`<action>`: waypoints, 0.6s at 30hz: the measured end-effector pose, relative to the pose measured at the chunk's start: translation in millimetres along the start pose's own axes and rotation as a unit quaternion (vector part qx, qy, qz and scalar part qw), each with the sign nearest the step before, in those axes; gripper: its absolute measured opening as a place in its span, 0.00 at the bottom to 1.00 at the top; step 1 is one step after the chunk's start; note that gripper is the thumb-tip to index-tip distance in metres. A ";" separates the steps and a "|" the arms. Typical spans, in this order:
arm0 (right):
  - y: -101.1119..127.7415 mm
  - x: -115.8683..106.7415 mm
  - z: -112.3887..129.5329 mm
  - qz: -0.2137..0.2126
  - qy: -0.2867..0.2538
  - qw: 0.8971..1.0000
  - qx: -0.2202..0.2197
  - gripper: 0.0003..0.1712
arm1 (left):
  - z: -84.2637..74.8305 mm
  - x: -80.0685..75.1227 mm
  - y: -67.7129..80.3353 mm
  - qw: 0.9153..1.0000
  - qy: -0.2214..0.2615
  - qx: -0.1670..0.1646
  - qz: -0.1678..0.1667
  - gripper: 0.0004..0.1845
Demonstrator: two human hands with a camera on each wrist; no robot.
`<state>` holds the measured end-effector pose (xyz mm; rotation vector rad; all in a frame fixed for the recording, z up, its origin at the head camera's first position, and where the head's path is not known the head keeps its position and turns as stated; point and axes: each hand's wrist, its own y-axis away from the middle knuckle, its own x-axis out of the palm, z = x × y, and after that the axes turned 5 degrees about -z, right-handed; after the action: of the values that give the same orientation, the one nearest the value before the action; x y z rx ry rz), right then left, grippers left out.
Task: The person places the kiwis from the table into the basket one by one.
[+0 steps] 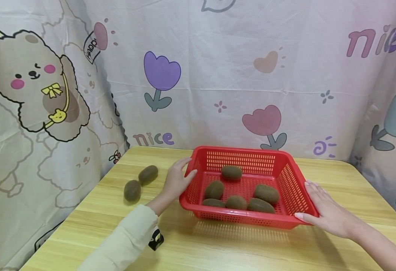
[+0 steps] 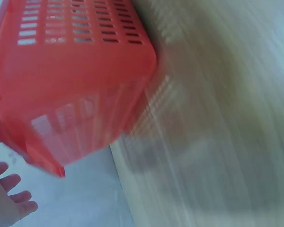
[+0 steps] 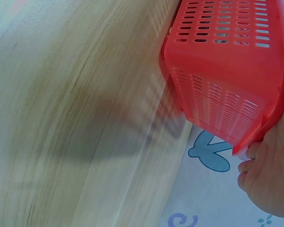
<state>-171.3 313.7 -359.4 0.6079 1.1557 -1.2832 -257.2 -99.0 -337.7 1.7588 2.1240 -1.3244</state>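
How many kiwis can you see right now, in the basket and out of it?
8. Six lie in the basket: one at the back, one mid-left, one mid-right, three along the front. Two lie on the table, left of the basket. None seem hidden.

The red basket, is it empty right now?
No, the red basket holds six brown kiwis, while two more lie on the table.

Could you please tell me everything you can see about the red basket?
The red basket is rectangular, apparently plastic, with slotted walls, floor and a smooth rim. It stands on the wooden table, holding six kiwis. The left hand touches its left rim; the right hand grips its right rim.
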 end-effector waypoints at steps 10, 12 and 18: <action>-0.2 0.2 0.3 0.000 0.002 1.000 -0.001 0.56 | 28.6 -19.2 5.7 0.995 -0.019 0.020 -0.091 0.26; -0.2 0.4 0.3 0.000 0.003 1.000 -0.001 0.56 | 35.6 -22.8 9.7 0.994 -0.023 0.017 -0.109 0.26; -0.2 -0.2 0.1 0.001 0.006 1.000 0.001 0.56 | 58.0 -34.7 21.7 0.992 -0.035 -0.026 -0.122 0.28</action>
<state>-171.4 313.7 -359.1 0.6188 1.1641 -1.2795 -253.0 -163.7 -366.6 1.4469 2.3718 -1.3467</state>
